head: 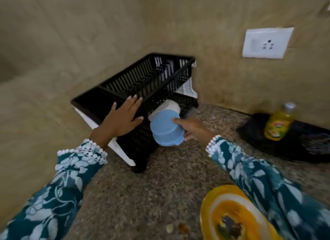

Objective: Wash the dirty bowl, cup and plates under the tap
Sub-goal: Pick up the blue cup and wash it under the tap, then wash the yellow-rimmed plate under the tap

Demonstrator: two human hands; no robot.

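— So, what does the pale blue round plastic bowl [165, 130] look like?
— Smooth, stepped near its rim, turned bottom-outward. The right hand [192, 130] grips it by the rim at the lower tier of the black slatted plastic dish rack [142, 79], just in front of a white cup [168, 106] lying there.
— And the left hand [123, 119]?
— Flat, fingers straight, pressing on the rack's upper tier.
— Anything dirty?
— A yellow-and-white round plate [230, 216] with dark scraps sits on the speckled stone counter [160, 186].

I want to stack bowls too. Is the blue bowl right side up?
No, tipped over. The blue bowl's round bottom faces the camera; the right hand holds its rim.
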